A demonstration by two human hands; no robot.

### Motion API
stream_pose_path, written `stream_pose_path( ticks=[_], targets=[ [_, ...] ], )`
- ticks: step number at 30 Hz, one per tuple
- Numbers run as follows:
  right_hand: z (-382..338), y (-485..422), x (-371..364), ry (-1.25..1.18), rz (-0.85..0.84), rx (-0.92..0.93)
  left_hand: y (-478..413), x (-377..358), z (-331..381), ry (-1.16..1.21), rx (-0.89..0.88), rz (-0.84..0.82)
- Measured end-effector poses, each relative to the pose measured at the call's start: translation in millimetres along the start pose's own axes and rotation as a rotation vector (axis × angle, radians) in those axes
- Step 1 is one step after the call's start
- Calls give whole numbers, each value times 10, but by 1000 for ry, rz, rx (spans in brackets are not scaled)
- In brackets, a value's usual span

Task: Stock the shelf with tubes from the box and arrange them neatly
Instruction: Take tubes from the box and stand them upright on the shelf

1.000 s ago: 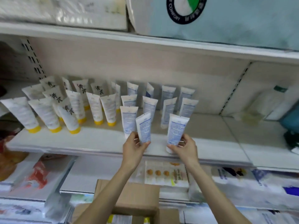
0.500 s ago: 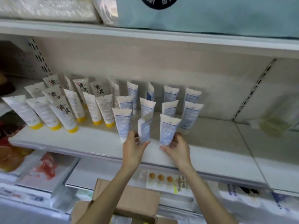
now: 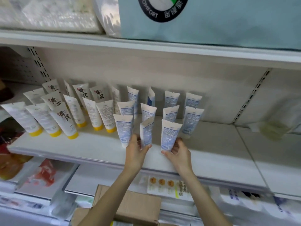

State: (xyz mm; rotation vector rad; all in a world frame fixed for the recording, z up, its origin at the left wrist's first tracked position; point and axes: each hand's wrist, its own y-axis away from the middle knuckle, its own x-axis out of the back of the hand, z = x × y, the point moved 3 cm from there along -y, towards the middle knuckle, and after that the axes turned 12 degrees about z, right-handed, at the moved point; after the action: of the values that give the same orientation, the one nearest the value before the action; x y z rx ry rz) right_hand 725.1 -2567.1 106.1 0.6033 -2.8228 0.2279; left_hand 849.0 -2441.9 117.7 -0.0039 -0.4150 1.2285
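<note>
Nearest, a cardboard box [image 3: 130,207] is sitting low under both forearms, with flat packets [image 3: 169,186] lying on the lower shelf just beyond it. Above them, the shelf [image 3: 81,150] is showing its pale front lip, and a bare strip is running along that lip in front of the yellow-capped tubes [image 3: 71,121] on the left. More bare board is lying to the right of the hands, reaching toward the slotted upright [image 3: 250,95].

At the lip, the left hand [image 3: 136,154] is pinching the lower end of a blue-printed tube [image 3: 146,132], thumb on its right side and fingers curled behind its left; this tube is standing turned nearly edge-on. Just beside it, apart from it, the right hand [image 3: 179,152] is gripping a second tube [image 3: 169,134] near its base, thumb under the left corner and fingers wrapped round the right edge, label facing forward. Both caps are hiding behind the hands.

Immediately left, 1 more blue-printed tube [image 3: 123,128] is standing at the front. Behind, further blue-printed tubes [image 3: 193,119] are standing in rows toward the back panel. Overhead, an upper shelf [image 3: 146,46] is carrying a pale blue package [image 3: 228,22].
</note>
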Motion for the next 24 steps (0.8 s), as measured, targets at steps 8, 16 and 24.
stream_pose_path(
  ticks=[8,16,24],
  targets=[
    [-84,53,4,48,7,-5,-12,9,-12,-45,35,-58],
    [-222,463,211,161,161,-40,201,377,32,-20,100,-87],
    [-325,1171,54,284,160,93,619,1043,-150,-44,-94,-145]
  ],
)
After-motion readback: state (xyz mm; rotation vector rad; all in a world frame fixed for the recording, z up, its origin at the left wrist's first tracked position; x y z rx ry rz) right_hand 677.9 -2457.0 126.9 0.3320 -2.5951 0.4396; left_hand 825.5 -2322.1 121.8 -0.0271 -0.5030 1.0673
